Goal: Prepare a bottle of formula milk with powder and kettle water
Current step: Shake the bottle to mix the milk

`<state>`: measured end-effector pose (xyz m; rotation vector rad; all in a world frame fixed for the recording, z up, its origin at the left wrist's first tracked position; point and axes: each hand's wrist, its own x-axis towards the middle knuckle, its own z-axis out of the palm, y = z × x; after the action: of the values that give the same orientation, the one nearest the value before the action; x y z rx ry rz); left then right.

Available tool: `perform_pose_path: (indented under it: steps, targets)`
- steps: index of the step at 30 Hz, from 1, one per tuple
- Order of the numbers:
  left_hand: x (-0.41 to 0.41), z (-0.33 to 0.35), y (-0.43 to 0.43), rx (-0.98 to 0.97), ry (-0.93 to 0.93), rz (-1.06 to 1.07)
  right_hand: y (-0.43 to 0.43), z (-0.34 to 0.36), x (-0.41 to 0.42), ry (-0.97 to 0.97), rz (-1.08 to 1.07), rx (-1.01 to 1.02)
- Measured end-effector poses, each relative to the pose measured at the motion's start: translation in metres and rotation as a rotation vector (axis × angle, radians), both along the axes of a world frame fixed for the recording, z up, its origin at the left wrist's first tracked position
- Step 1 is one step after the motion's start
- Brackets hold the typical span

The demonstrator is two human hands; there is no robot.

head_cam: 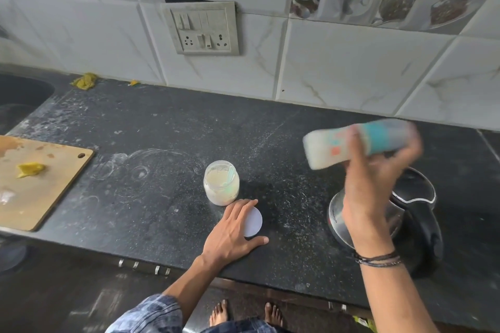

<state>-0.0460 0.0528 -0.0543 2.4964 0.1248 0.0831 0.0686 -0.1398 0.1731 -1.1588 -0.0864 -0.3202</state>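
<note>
My right hand (378,170) grips a baby bottle (359,140) with a blue cap end. The bottle lies almost sideways in the air above the kettle and is motion-blurred, with milky liquid inside. A steel and black kettle (405,213) stands on the counter under that hand. An open jar of white powder (221,185) with a pale scoop inside sits mid-counter. My left hand (232,232) rests flat on the counter, fingers over the jar's white lid (254,222).
A dark stone counter (162,143) dusted with powder runs along a tiled wall with a switch plate (203,28). A wooden cutting board (35,184) with a yellow scrap lies at left, beside a sink (19,94). Bare feet (246,313) show below the counter's front edge.
</note>
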Motion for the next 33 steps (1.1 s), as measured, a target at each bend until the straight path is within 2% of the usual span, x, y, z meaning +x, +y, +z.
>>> perform_pose_path:
  steps: [2, 6, 10, 12, 15, 19, 24, 29, 33]
  targets:
    - [-0.001, -0.001, 0.000, 0.000, 0.002, -0.006, 0.001, -0.002, -0.003, 0.020, 0.066, -0.058]
    - [0.000, -0.001, 0.000, 0.004, 0.006, 0.004, -0.002, -0.002, -0.002, -0.018, -0.090, 0.121]
    - [0.000, -0.001, 0.000, 0.007, 0.008, -0.004, 0.004, -0.007, -0.006, 0.039, 0.101, -0.059]
    - [0.000, -0.001, 0.000, 0.005, 0.009, -0.003, 0.002, -0.004, -0.007, -0.006, 0.042, -0.040]
    - [0.000, 0.000, -0.001, 0.006, 0.013, 0.007, -0.002, -0.001, 0.000, -0.016, -0.073, 0.090]
    - [0.000, 0.001, 0.000, 0.002, 0.011, -0.002, -0.003, 0.000, 0.006, 0.036, 0.100, -0.092]
    - [0.000, 0.001, -0.001, 0.011, -0.008, 0.004, -0.015, 0.012, 0.012, -0.075, -0.117, 0.089]
    - [0.000, 0.003, 0.000, 0.012, -0.002, -0.009, -0.003, -0.006, 0.000, 0.015, 0.035, -0.080]
    - [0.000, 0.003, -0.001, 0.012, -0.004, 0.001, -0.009, 0.001, 0.000, -0.061, -0.139, 0.091]
